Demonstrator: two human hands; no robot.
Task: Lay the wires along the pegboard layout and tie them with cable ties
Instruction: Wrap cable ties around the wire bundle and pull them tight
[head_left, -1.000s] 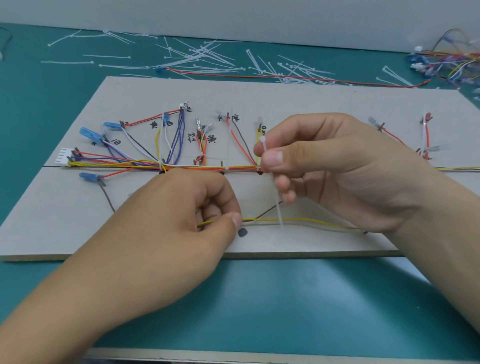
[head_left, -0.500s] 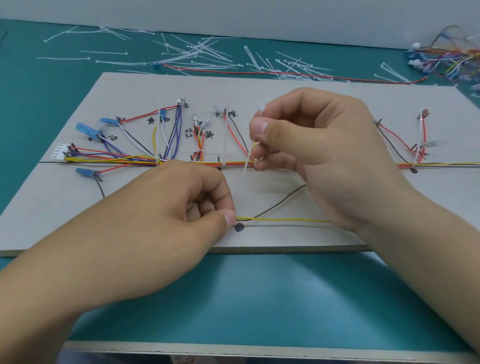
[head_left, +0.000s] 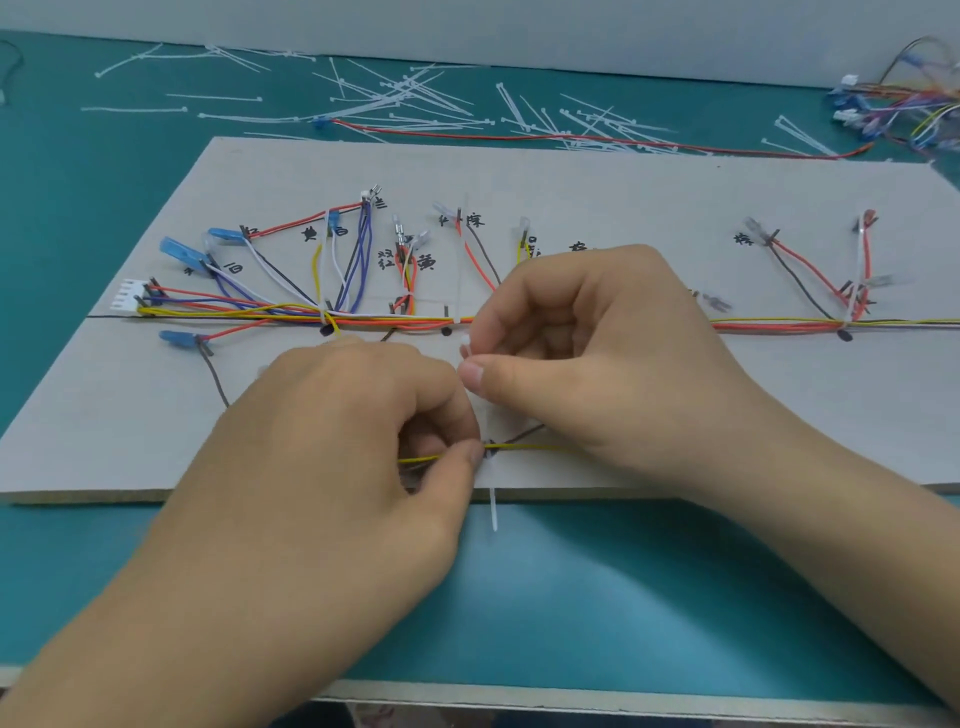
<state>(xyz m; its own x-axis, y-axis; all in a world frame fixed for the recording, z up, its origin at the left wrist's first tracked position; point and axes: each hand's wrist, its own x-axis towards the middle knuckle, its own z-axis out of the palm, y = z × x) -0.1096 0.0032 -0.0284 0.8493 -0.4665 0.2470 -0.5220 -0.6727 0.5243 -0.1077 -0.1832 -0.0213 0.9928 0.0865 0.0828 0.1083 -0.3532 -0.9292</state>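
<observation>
Head view, left to right. Grey pegboard (head_left: 571, 176) lies flat on the teal mat (head_left: 597, 597).

Far left of the board: white connector (head_left: 134, 295). Blue terminals (head_left: 179, 252) sit near it, 2 above the drawn line and 1 below. The main wire bundle (head_left: 249, 310) leaves the connector and runs right along that line. Short branches fan up from it to handwritten labels.

My left hand (head_left: 332, 467) is on the front half of the board, fingers curled. Thumb and forefinger pinch the yellow wire (head_left: 524, 447). That wire runs level, parallel to the front edge. A brown wire (head_left: 530, 430) angles up from it toward my right palm.

Just beside my left thumb tip, the cable tie (head_left: 492, 512) crosses the yellow wire. Its tail points toward me, past the board edge and over the mat. Its head end is up at my right hand (head_left: 597, 364), pinched between thumb and forefinger, other fingers curled. Cannot tell whether the tie goes over or under the wire.

Behind the board: loose cable ties (head_left: 415, 98) strewn on the mat, with 1 long red wire (head_left: 675, 147) among them.

Right part of the board: the bundle continues to a junction (head_left: 842, 323) where red and brown branches rise.

Far right rear corner: heap of spare wires (head_left: 904, 109).
</observation>
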